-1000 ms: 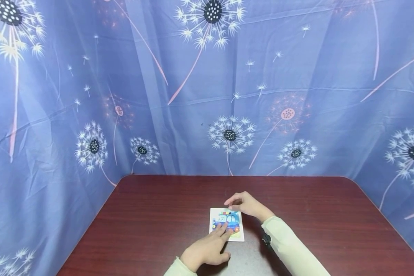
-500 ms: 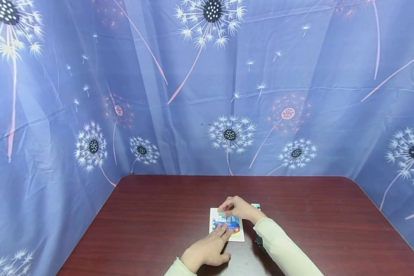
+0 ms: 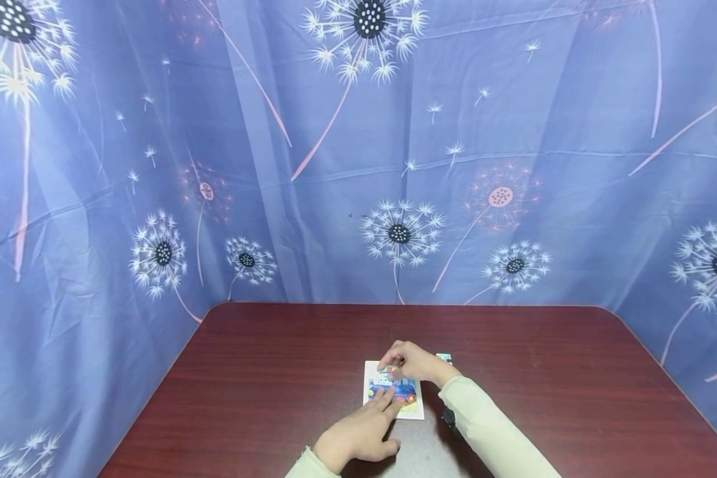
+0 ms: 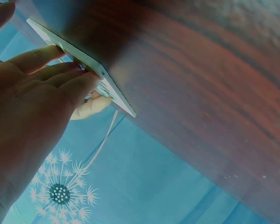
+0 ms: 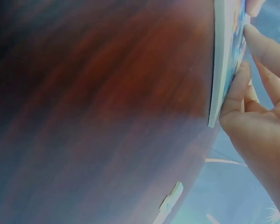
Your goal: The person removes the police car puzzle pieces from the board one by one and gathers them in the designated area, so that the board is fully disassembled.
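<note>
A small square picture board, apparently a jigsaw puzzle, lies on the table with a blue cartoon car inside a white border. Across its lower left part rests my left hand, fingers extended and their tips touching the picture. My right hand bends over the upper part, thumb and fingers curved down onto the surface. In the right wrist view its fingertips meet the board; whether they pinch a piece is hidden. Behind my right wrist lies a small flat piece, also visible in the right wrist view.
The dark red-brown wooden table has rounded far corners. A blue curtain with a dandelion print hangs along its back and sides.
My right hand has shifted left from the board's upper right corner to the upper left of the picture. The small piece now shows behind its wrist. My left hand stays put.
</note>
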The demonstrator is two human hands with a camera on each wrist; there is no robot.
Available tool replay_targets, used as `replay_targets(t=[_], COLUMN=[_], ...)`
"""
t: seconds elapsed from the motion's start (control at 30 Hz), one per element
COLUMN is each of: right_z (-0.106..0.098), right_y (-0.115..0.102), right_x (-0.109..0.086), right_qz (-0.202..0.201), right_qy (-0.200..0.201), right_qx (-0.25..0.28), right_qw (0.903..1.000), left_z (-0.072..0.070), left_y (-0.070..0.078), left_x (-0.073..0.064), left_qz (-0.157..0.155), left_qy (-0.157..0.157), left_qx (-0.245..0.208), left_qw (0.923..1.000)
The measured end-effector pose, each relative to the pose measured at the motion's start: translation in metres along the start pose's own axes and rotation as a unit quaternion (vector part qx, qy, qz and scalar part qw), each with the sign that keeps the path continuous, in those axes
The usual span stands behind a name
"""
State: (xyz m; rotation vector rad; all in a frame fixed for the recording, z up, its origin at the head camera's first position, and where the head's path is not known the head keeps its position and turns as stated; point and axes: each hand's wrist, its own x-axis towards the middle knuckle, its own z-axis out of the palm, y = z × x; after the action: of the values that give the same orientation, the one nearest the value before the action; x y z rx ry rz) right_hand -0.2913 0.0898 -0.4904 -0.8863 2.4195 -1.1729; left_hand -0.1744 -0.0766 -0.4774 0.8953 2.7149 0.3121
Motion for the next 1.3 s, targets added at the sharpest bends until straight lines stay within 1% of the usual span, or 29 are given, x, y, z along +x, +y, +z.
replay_targets(t=[0.33, 0.47, 0.6, 0.8, 0.83, 0.93, 0.97, 1.07, 1.17, 1.2, 1.3], right_z=[-0.005, -0.004, -0.004, -0.007, -0.008, -0.01, -0.01, -0.014, -0.016, -0.018, -0.02], right_y=[0.002, 0.005, 0.008, 0.009, 0.009, 0.01, 0.015, 0.016, 0.017, 0.012, 0.014], right_x=[-0.002, -0.003, -0.004, -0.005, -0.006, -0.008, -0.007, -0.008, -0.009, -0.01, -0.01], right_qz=[0.0, 0.003, -0.006, -0.02, -0.025, -0.059, -0.084, -0.12, -0.108, -0.085, -0.052], right_qy=[-0.002, 0.004, 0.01, 0.014, 0.013, 0.009, 0.007, 0.009, 0.021, 0.026, 0.036], right_qx=[0.016, 0.028, 0.034, 0.033, 0.033, 0.043, 0.044, 0.053, 0.049, 0.05, 0.042], right_qw=[0.9999, 0.9996, 0.9994, 0.9992, 0.999, 0.9973, 0.9955, 0.9913, 0.9928, 0.9948, 0.9971], left_z=[-0.001, -0.001, 0.0, -0.001, -0.001, -0.001, -0.001, -0.001, -0.001, -0.001, -0.002], left_y=[0.0, -0.002, -0.002, -0.002, -0.002, -0.001, -0.001, -0.001, 0.0, 0.0, 0.001], left_x=[0.0, 0.0, -0.001, -0.001, -0.001, -0.001, -0.001, -0.001, -0.001, -0.001, -0.002], left_qz=[0.006, 0.008, 0.005, 0.004, 0.004, 0.002, 0.002, 0.003, 0.009, 0.011, 0.012], left_qy=[0.011, 0.007, 0.002, 0.005, 0.004, 0.001, 0.001, 0.002, 0.007, 0.008, 0.013], left_qx=[0.003, -0.006, -0.01, -0.001, -0.001, -0.006, -0.008, -0.006, 0.003, 0.005, 0.007], left_qw=[0.9999, 0.9999, 0.9999, 1.0, 1.0, 1.0, 1.0, 1.0, 0.9999, 0.9999, 0.9998])
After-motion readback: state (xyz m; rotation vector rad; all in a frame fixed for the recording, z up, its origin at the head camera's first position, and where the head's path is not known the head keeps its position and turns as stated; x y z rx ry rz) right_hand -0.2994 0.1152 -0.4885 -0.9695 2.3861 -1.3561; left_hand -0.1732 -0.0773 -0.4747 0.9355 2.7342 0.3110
